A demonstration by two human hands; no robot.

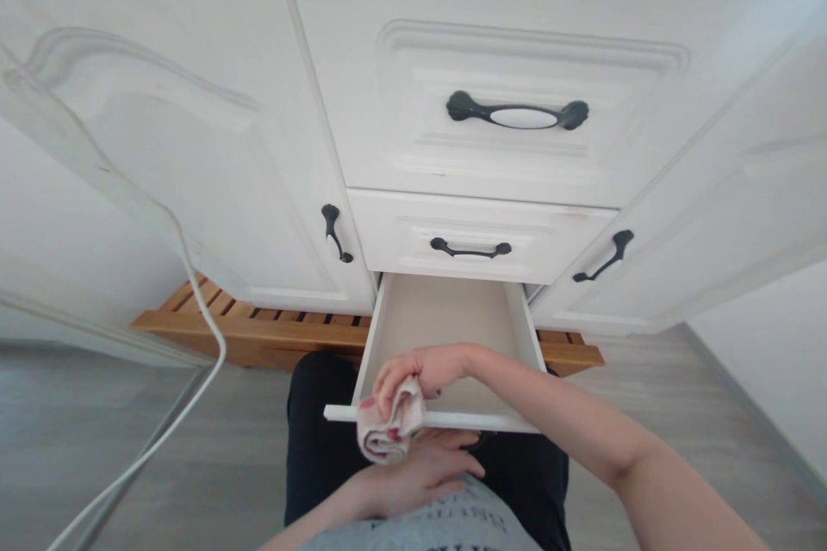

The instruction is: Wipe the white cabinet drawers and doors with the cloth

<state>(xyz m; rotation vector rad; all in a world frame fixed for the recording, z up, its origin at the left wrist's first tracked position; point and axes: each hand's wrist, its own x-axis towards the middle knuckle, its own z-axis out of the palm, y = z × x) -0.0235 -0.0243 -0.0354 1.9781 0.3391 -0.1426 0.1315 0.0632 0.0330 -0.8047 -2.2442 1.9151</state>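
Observation:
My right hand [423,370] reaches over the front of a pulled-out white drawer [465,306], its fingers wrapped round a folded pink and white cloth [391,424]. The cloth rests against the top edge of the drawer front, near its left end. Below that edge, my left hand [426,467] lies close to the drawer's front face, fingers spread and pointing right, with nothing visible in it. The inside of the drawer shows a plain pale bottom.
Closed white drawers with dark handles [470,249] rise above, flanked by cupboard doors [258,146]. A slatted wooden bench [258,336] runs behind the drawer. One white cable [210,318] hangs at left. My knees flank the drawer.

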